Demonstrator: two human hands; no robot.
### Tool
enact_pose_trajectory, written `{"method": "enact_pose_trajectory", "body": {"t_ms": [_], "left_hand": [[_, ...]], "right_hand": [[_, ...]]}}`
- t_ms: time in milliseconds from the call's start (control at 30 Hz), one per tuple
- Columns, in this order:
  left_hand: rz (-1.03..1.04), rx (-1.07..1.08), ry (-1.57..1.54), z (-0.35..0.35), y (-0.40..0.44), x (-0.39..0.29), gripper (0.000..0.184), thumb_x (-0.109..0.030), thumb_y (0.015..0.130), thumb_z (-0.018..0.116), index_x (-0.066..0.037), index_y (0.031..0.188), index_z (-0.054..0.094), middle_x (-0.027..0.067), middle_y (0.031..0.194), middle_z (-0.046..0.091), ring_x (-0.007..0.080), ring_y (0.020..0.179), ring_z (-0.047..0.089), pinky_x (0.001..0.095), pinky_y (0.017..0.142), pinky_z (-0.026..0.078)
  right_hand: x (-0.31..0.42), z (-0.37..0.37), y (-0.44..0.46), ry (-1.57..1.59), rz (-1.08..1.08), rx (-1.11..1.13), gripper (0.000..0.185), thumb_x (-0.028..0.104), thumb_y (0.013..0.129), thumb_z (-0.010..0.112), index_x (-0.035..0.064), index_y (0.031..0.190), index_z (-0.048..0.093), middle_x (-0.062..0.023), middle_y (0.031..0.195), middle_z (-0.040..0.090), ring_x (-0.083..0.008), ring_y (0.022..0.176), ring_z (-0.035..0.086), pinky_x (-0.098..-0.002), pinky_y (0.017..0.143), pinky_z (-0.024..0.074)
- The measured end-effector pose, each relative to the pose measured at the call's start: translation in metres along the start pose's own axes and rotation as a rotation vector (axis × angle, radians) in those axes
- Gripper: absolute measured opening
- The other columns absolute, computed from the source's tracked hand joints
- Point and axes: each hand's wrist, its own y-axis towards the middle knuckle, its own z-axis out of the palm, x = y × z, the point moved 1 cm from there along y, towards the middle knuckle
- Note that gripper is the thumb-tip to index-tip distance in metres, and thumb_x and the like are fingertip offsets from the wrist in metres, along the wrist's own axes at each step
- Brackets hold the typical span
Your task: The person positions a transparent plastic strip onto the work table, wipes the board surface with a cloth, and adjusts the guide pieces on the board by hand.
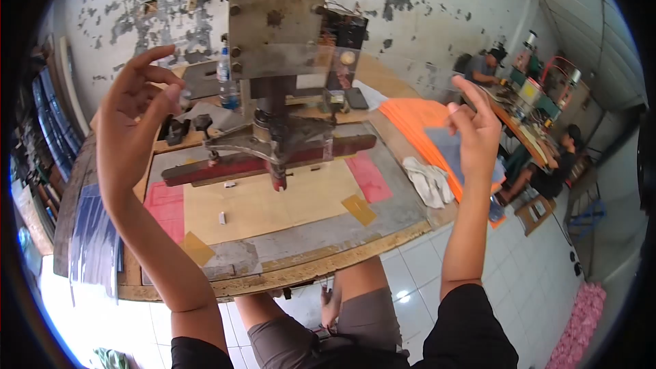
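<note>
Clear plastic, faint enough to see through, seems to hang as a sheet (318, 61) between your raised hands, passing in front of the press's metal plate (277, 24). Your left hand (130, 113) is half curled, thumb near the fingers; your right hand (478, 133) has its index finger and thumb up and slightly parted. Whether either is pinched on an edge, you cannot be sure from here: the film is too faint near your fingertips.

As for how far you are, the sheet is up at hand height, not lying flat on the tan paper (287, 208) below and between your hands, so nothing looks finished at the bed for this piece. Whether it is on its way in or coming away, one moment cannot tell. The red bar (352, 148) spans the space between your wrists, over the paper; its contact with it is unclear.

Below your left hand, outside the forearm, a pile of clear sheets (96, 242) rests at the table's edge, so material remains about you. Behind your right wrist and inward from it, an orange stack (403, 119) lies fanned; whether those pieces are done or waiting does not show. A white cloth (429, 183) sits just inward of and below that wrist, untouched by either hand.
</note>
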Motion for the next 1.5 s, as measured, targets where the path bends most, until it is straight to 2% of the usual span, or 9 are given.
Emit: {"method": "enact_pose_trajectory", "body": {"t_ms": [300, 533, 700, 933, 1133, 1233, 1333, 1400, 1500], "left_hand": [[0.012, -0.068, 0.108, -0.023, -0.007, -0.005, 0.045, -0.015, 0.107, 0.068, -0.001, 0.149, 0.062, 0.0035, 0.11, 0.073, 0.0064, 0.085, 0.062, 0.0238, 0.077, 0.051], [0.026, -0.085, 0.16, -0.027, -0.006, 0.005, 0.046, -0.021, 0.107, 0.069, -0.004, 0.149, 0.063, 0.0047, 0.111, 0.074, 0.0087, 0.086, 0.064, 0.0258, 0.081, 0.053], [0.03, -0.116, 0.3, -0.029, -0.006, 0.011, 0.047, -0.03, 0.107, 0.069, -0.01, 0.15, 0.066, 0.0046, 0.112, 0.077, 0.0114, 0.088, 0.069, 0.0289, 0.084, 0.057], [0.018, -0.122, 0.362, -0.027, -0.006, 0.012, 0.043, -0.018, 0.109, 0.066, -0.004, 0.15, 0.063, 0.0045, 0.111, 0.074, 0.0101, 0.091, 0.067, 0.0284, 0.085, 0.055], [0.029, -0.101, 0.339, -0.026, -0.003, 0.015, 0.045, -0.026, 0.109, 0.067, -0.01, 0.151, 0.065, 0.0033, 0.112, 0.076, 0.0106, 0.088, 0.066, 0.0292, 0.087, 0.056], [0.015, -0.105, 0.321, -0.024, -0.004, 0.015, 0.044, -0.024, 0.109, 0.067, -0.01, 0.151, 0.065, 0.0035, 0.112, 0.076, 0.0105, 0.088, 0.066, 0.0294, 0.087, 0.056], [0.025, -0.108, 0.332, -0.029, -0.005, 0.016, 0.044, -0.024, 0.109, 0.067, -0.01, 0.151, 0.065, 0.0039, 0.112, 0.076, 0.0107, 0.089, 0.066, 0.0294, 0.087, 0.056], [0.035, -0.114, 0.346, -0.029, -0.005, 0.016, 0.044, -0.024, 0.109, 0.067, -0.01, 0.151, 0.065, 0.0041, 0.112, 0.076, 0.0107, 0.09, 0.067, 0.029, 0.087, 0.056], [0.013, -0.081, 0.305, -0.015, -0.004, 0.01, 0.043, -0.021, 0.109, 0.067, -0.011, 0.151, 0.065, 0.004, 0.112, 0.075, 0.011, 0.091, 0.067, 0.0294, 0.087, 0.056]], "right_hand": [[-0.2, -0.271, 0.05, -0.134, 0.321, -0.58, 0.043, 0.002, 0.105, 0.069, -0.0009, 0.148, 0.065, -0.0093, 0.121, 0.074, -0.0154, 0.085, 0.075, -0.0278, 0.07, 0.0588], [-0.352, -0.381, 0.001, -0.425, 0.416, -0.878, 0.054, -0.009, 0.098, 0.067, -0.0082, 0.151, 0.056, -0.0194, 0.124, 0.073, -0.0233, 0.083, 0.08, -0.0321, 0.061, 0.0643], [-0.351, -0.368, -0.038, -0.531, 0.599, -0.849, 0.063, -0.017, 0.09, 0.064, -0.0109, 0.152, 0.053, -0.0254, 0.124, 0.072, -0.0266, 0.08, 0.08, -0.0364, 0.058, 0.0656], [-0.349, -0.37, -0.037, -0.63, 0.54, -0.837, 0.063, -0.02, 0.089, 0.061, -0.0076, 0.152, 0.056, -0.0213, 0.122, 0.074, -0.0256, 0.081, 0.08, -0.038, 0.058, 0.0661], [-0.356, -0.389, -0.025, -0.758, 0.679, -0.673, 0.061, -0.005, 0.092, 0.074, 0.0016, 0.151, 0.06, -0.0186, 0.145, 0.065, -0.0298, 0.105, 0.078, -0.0436, 0.081, 0.0687], [-0.299, -0.33, -0.045, -1.469, 0.555, -0.45, 0.05, 0.008, 0.088, 0.082, 0.0072, 0.137, 0.071, -0.0246, 0.15, 0.059, -0.0399, 0.131, 0.067, -0.0512, 0.107, 0.0584], [-0.272, -0.29, -0.062, -1.361, 0.287, -0.321, 0.045, 0.01, 0.087, 0.084, 0.0112, 0.131, 0.073, -0.0207, 0.156, 0.054, -0.0408, 0.145, 0.052, -0.0546, 0.119, 0.0447], [-0.27, -0.252, -0.093, -1.173, -0.008, -0.158, 0.04, 0.009, 0.089, 0.081, 0.0088, 0.128, 0.072, -0.0212, 0.15, 0.06, -0.0421, 0.136, 0.059, -0.0533, 0.115, 0.048], [-0.191, -0.139, -0.15, -0.894, -0.081, 0.083, 0.033, 0.011, 0.093, 0.079, 0.0059, 0.125, 0.074, -0.0189, 0.139, 0.067, -0.0402, 0.129, 0.063, -0.0513, 0.109, 0.0498]]}}
